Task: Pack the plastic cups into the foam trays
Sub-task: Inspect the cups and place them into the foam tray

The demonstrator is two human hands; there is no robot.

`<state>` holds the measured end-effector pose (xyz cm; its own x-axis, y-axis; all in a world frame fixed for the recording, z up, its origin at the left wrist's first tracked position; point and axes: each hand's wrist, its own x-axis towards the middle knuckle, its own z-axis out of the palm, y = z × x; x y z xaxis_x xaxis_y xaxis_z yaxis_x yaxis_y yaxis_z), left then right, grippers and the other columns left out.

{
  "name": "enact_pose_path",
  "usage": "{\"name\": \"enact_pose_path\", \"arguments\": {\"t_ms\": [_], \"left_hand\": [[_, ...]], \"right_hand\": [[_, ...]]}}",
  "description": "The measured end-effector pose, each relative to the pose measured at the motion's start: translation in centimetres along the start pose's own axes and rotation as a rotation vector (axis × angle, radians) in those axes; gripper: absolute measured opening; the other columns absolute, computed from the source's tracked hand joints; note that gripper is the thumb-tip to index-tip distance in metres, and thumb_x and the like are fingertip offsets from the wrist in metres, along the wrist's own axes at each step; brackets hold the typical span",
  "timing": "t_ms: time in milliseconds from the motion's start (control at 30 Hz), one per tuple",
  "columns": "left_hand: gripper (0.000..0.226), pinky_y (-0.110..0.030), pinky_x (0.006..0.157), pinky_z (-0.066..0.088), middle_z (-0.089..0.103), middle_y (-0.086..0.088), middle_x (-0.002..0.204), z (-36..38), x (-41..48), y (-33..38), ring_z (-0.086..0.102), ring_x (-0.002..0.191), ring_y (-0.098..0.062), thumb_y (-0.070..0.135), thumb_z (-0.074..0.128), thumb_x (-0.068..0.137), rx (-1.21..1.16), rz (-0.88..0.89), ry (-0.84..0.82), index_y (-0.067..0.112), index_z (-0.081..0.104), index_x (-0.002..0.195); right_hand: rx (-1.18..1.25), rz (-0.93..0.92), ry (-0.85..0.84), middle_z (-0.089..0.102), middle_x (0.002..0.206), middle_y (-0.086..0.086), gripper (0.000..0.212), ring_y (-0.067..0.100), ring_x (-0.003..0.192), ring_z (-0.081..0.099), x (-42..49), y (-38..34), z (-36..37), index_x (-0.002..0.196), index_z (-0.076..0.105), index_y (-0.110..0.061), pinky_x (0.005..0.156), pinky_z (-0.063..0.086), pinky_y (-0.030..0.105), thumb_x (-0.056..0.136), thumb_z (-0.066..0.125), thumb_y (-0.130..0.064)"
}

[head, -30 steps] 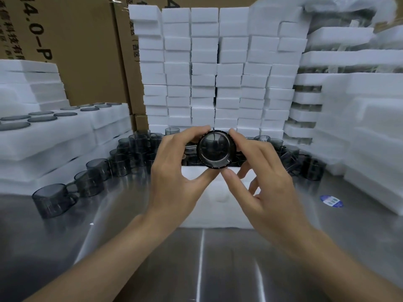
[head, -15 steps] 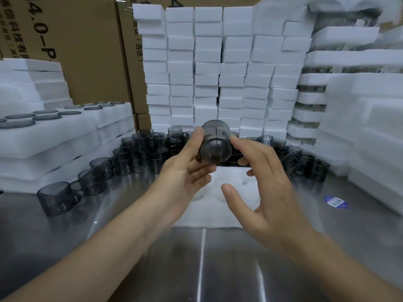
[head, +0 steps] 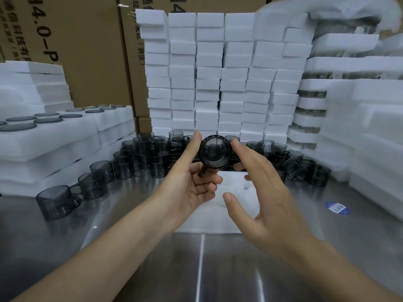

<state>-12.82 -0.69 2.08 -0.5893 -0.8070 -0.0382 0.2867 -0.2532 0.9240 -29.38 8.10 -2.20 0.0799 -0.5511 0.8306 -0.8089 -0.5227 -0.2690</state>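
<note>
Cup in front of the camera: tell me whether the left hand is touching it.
Touching. The head view shows the left hand holding the cup, thumb pressed against its left rim and fingers curled beneath its handle.

Smoked plastic, white foam, bare metal.
The cup (head: 215, 151) is translucent grey plastic, glossy, with light catching on its rim; the loose cups (head: 141, 158) massed toward the counter's far edge share that finish. The counter (head: 218, 269) looks like brushed metal, smooth and shiny (pale reflections streak toward its near edge). The foam tray (head: 231, 214) at its middle is white, matt and faintly pebbled, like the foam blocks (head: 209, 73) stacked behind. The cartons (head: 87, 51) are matt brown cardboard, printed black.
</note>
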Motion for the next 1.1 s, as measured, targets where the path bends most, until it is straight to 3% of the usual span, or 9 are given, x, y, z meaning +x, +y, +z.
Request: {"name": "enact_pose_path", "arguments": {"t_ms": [100, 333, 533, 667, 800, 900, 1000, 1100], "left_hand": [[0.071, -0.028, 0.069, 0.054, 0.067, -0.007, 0.07, 0.0, 0.0, 0.0, 0.058, 0.054, -0.015, 0.084, 0.068, 0.074, 0.0, 0.0, -0.002, 0.014, 0.071, 0.079], [0.072, -0.028, 0.07, 0.053, 0.066, -0.009, 0.07, -0.2, 0.2, -0.1, 0.057, 0.055, -0.016, 0.084, 0.067, 0.075, -0.007, 0.015, -0.007, 0.012, 0.07, 0.082], [0.07, -0.027, 0.066, 0.054, 0.066, -0.009, 0.07, -0.4, 0.4, -0.2, 0.057, 0.055, -0.017, 0.082, 0.068, 0.075, 0.001, 0.026, -0.015, 0.012, 0.075, 0.076], [0.06, -0.031, 0.076, 0.054, 0.076, -0.008, 0.092, -0.8, 0.5, -0.5, 0.068, 0.071, -0.016, 0.074, 0.074, 0.078, 0.024, 0.094, -0.04, 0.017, 0.085, 0.094], [0.048, -0.03, 0.08, 0.056, 0.078, 0.0, 0.116, -1.0, 0.8, -0.9, 0.075, 0.096, -0.015, 0.056, 0.085, 0.078, 0.153, 0.326, -0.015, 0.023, 0.077, 0.112], [0.049, -0.025, 0.079, 0.056, 0.08, 0.002, 0.114, -1.6, 1.1, -0.9, 0.076, 0.105, -0.016, 0.049, 0.09, 0.074, 0.345, 0.476, 0.01, 0.029, 0.075, 0.116], [0.042, -0.02, 0.076, 0.054, 0.08, 0.005, 0.104, -1.8, 1.5, -1.3, 0.075, 0.1, -0.015, 0.048, 0.093, 0.072, 0.547, 0.588, -0.023, 0.034, 0.076, 0.108], [0.039, -0.026, 0.075, 0.047, 0.078, 0.005, 0.102, -2.1, 2.0, -2.1, 0.072, 0.101, -0.013, 0.046, 0.093, 0.072, 0.707, 0.594, -0.048, 0.036, 0.076, 0.106]], "right_hand": [[-0.002, -0.001, -0.005, 0.037, 0.165, -0.015, 0.078, 0.013, 0.147, 0.044, 0.0, 0.0, 0.0, 0.167, 0.026, -0.028, 0.113, 0.045, 0.035, 0.097, 0.06, -0.033], [-0.005, -0.009, 0.001, 0.039, 0.165, -0.011, 0.077, 0.013, 0.151, 0.041, 0.1, 0.1, 0.0, 0.167, 0.027, -0.026, 0.113, 0.048, 0.041, 0.098, 0.06, -0.033], [-0.01, -0.013, -0.014, 0.037, 0.165, -0.013, 0.078, 0.013, 0.149, 0.043, 0.3, 0.1, 0.0, 0.168, 0.026, -0.029, 0.112, 0.046, 0.035, 0.098, 0.06, -0.031], [-0.012, -0.024, -0.013, 0.037, 0.165, -0.015, 0.077, 0.013, 0.142, 0.049, 0.3, 0.2, 0.1, 0.168, 0.025, -0.03, 0.112, 0.045, 0.029, 0.099, 0.06, -0.032], [0.004, 0.086, -0.019, 0.043, 0.153, -0.022, 0.077, 0.007, 0.13, 0.055, 0.1, 0.6, 0.0, 0.166, 0.023, -0.042, 0.1, 0.046, 0.015, 0.098, 0.059, -0.04], [0.037, 0.21, 0.014, 0.052, 0.135, -0.024, 0.074, 0.009, 0.124, 0.057, 0.1, 1.2, -0.1, 0.164, 0.024, -0.049, 0.086, 0.046, 0.02, 0.099, 0.058, -0.055], [0.126, 0.323, 0.03, 0.055, 0.131, -0.023, 0.071, 0.009, 0.123, 0.058, 0.5, 1.8, -0.2, 0.159, 0.035, -0.052, 0.087, 0.047, 0.025, 0.094, 0.054, -0.073], [0.191, 0.386, -0.022, 0.06, 0.127, -0.024, 0.064, 0.008, 0.115, 0.062, 0.6, 2.0, -0.2, 0.148, 0.05, -0.054, 0.089, 0.055, 0.035, 0.088, 0.063, -0.071]]}}
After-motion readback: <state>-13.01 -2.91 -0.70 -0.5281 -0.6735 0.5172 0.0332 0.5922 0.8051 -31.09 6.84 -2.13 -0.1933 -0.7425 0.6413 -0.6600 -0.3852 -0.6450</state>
